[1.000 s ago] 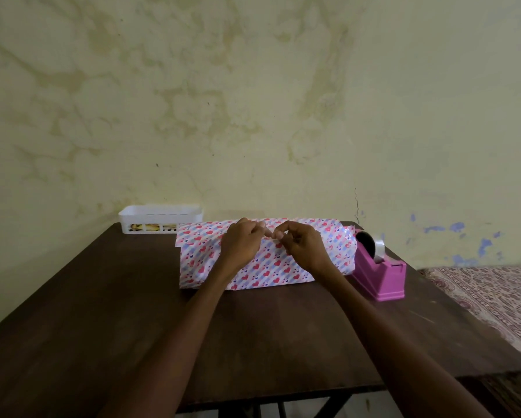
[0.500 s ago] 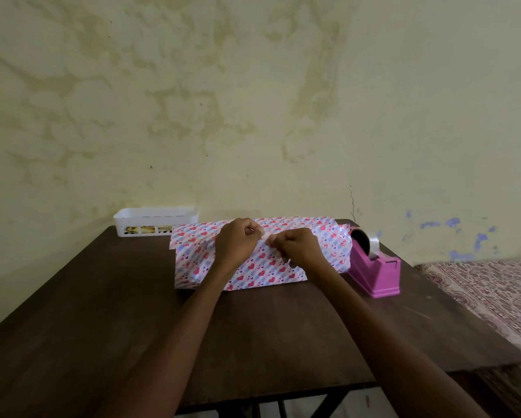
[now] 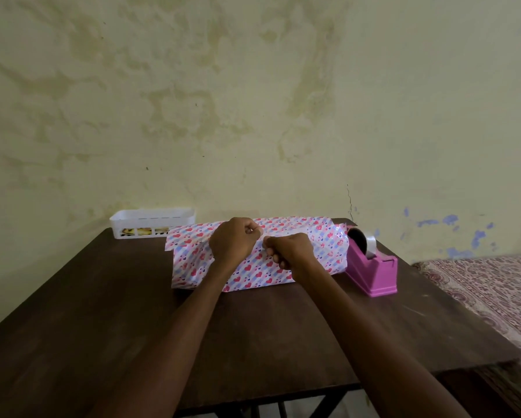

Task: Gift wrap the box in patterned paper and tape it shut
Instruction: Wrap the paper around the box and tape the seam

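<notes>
My left hand [image 3: 235, 241] and right hand [image 3: 288, 251] sit curled atop the paper-wrapped box [image 3: 253, 274], fingertips nearly meeting; whether those 2 pinch anything, I cannot tell.

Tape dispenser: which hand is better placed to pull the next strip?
Right, probably. The pink tape dispenser stands just past the right hand, at the right end of the wrapped box. The left hand would have to cross over it, and can hold the seam.

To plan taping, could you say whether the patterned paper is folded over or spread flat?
Folded over: the patterned paper stands box-shaped, covering top and front, ends loose.
</notes>
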`<control>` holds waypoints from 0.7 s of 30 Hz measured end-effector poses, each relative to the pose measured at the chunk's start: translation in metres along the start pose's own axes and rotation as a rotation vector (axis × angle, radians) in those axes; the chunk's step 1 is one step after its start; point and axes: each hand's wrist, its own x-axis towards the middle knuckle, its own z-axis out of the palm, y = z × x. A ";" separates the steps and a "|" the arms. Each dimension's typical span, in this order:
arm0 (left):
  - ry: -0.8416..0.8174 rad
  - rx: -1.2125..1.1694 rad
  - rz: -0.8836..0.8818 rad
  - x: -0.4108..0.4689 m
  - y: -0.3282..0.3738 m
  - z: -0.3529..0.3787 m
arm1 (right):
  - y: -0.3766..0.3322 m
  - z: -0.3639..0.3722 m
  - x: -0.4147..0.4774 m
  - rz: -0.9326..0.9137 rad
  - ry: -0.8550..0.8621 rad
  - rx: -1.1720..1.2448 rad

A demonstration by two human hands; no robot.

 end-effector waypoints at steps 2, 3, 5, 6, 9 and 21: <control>0.001 0.010 0.002 0.001 0.000 0.000 | 0.002 0.001 0.001 0.002 0.006 0.009; 0.000 0.016 0.002 0.001 0.000 -0.001 | 0.002 0.002 0.001 -0.001 0.008 0.011; -0.002 0.025 0.000 0.002 0.001 0.000 | 0.003 0.002 0.002 -0.003 0.016 0.004; -0.002 0.028 -0.001 0.002 0.001 0.000 | 0.003 0.002 0.002 -0.001 0.023 -0.002; -0.002 0.029 -0.010 0.004 0.000 0.003 | 0.003 0.003 0.005 -0.006 0.052 -0.024; -0.050 0.040 -0.003 0.010 -0.002 0.007 | 0.005 0.012 0.020 -0.069 0.184 -0.135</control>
